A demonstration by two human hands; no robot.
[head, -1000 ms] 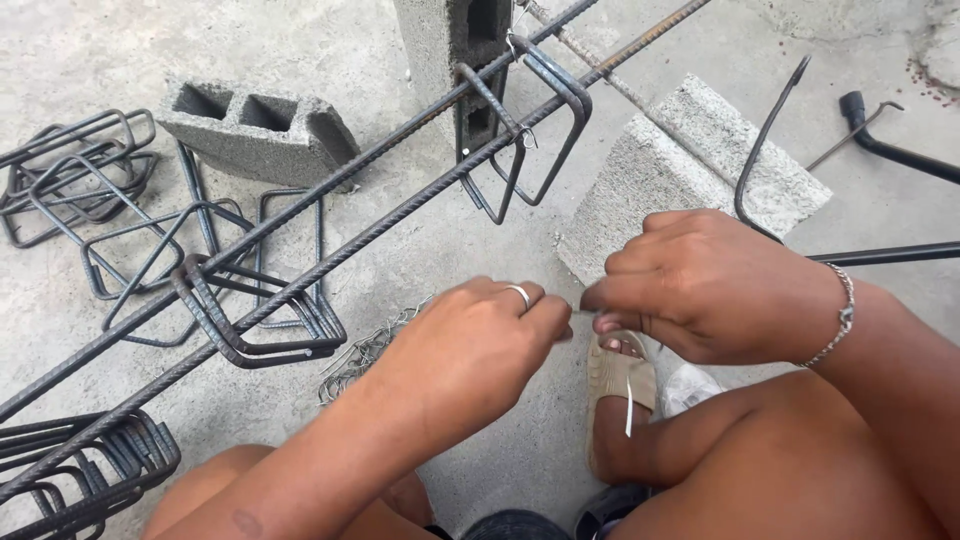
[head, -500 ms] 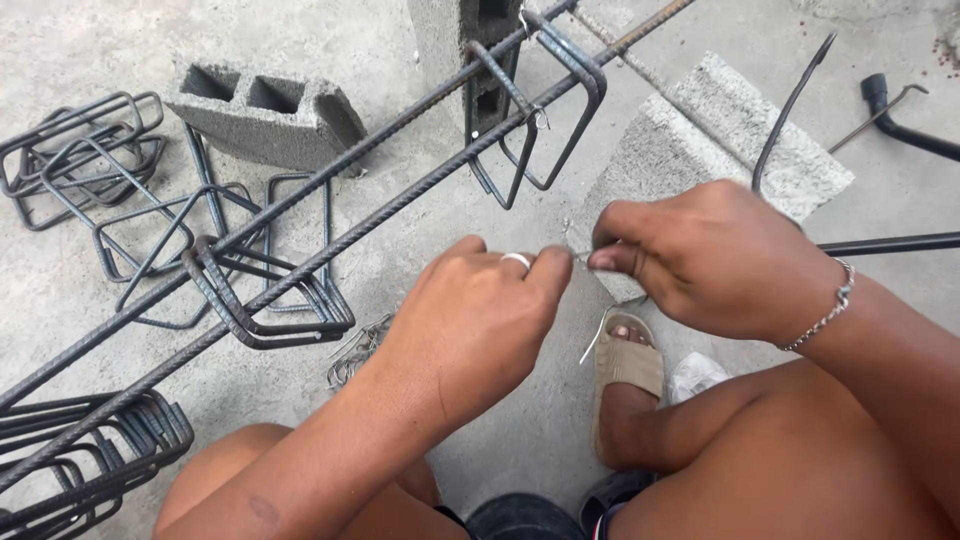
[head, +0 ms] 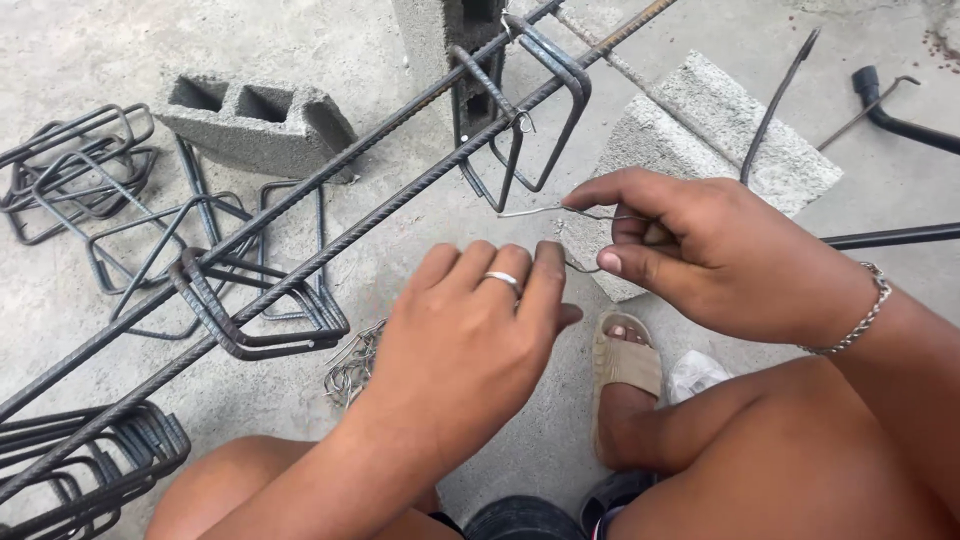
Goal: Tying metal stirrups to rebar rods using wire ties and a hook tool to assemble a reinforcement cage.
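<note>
My right hand [head: 700,250] pinches a short piece of thin tie wire [head: 535,210]; one end pokes out to the left, another curls near its thumb. My left hand [head: 470,340], with a ring on one finger, is just below and left of it, fingertips touching the lower end of the wire. Long ribbed steel bars [head: 330,220] run diagonally from lower left to upper right, threaded through rectangular stirrups [head: 520,110]. One stirrup [head: 250,310] hangs on the bars left of my left hand.
A hollow concrete block [head: 250,120] lies upper left, a solid block [head: 720,140] upper right. Loose stirrups [head: 80,180] are piled at left and lower left. A small bundle of tie wires [head: 350,365] lies on the concrete floor. A bent rod and tool [head: 890,110] lie far right.
Both hands have risen toward the bars. The wire, earlier hidden between the hands, now sticks out left from my right hand.
</note>
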